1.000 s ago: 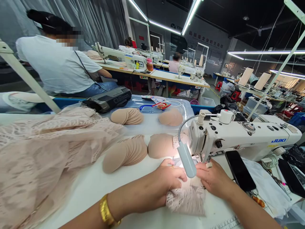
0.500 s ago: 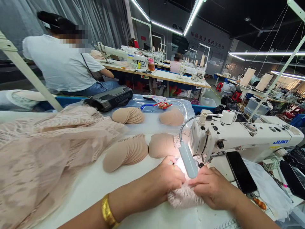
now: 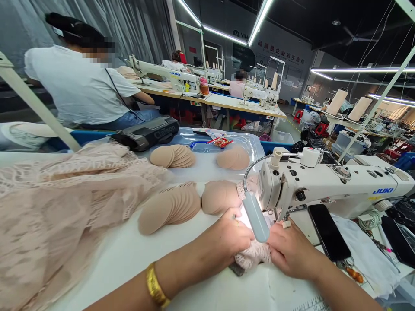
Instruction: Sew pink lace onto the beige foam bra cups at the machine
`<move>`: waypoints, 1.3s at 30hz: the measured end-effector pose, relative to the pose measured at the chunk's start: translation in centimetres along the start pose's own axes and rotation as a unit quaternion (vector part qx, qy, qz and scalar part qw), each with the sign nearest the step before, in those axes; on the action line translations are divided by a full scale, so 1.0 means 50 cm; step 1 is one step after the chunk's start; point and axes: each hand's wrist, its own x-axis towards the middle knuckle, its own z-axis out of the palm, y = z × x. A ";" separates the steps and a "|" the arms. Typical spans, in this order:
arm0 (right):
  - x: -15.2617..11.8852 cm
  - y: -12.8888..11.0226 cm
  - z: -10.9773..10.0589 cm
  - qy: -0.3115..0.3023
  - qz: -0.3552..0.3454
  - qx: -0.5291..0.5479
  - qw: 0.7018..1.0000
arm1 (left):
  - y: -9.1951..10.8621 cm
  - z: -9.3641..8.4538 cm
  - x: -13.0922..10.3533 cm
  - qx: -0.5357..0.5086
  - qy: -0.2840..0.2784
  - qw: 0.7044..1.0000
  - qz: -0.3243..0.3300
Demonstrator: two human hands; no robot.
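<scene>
A small pale pink lace piece [image 3: 254, 255] lies below the needle area of a white sewing machine [image 3: 330, 185]. My left hand [image 3: 231, 233] is closed on its left side, fingers curled, a ring on one finger. On the right side my right hand [image 3: 288, 246] grips the same lace with bent fingers, close to the presser foot. A grey lamp [image 3: 256, 218] on a bendable neck shines between the hands and hides some fingertips and the stitching spot. Fanned beige oval pads [image 3: 171, 207] and another pad stack [image 3: 220, 197] lie left of the machine.
Pink lace fabric [image 3: 65, 216] is heaped at the left. A clear plastic lid [image 3: 201, 166] bears more pads. Right of my right hand are a black phone [image 3: 329, 231] and white cloth [image 3: 363, 250]. A person [image 3: 84, 86] sits beyond the table.
Both hands and the lace have shifted slightly; the lace now hangs less far toward me, and a dark piece shows beneath it. My right hand has moved a little to the right.
</scene>
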 end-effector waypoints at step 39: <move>0.002 0.031 0.007 0.089 0.075 -0.001 0.993 | 0.021 0.019 0.007 -0.010 0.032 0.998 -0.050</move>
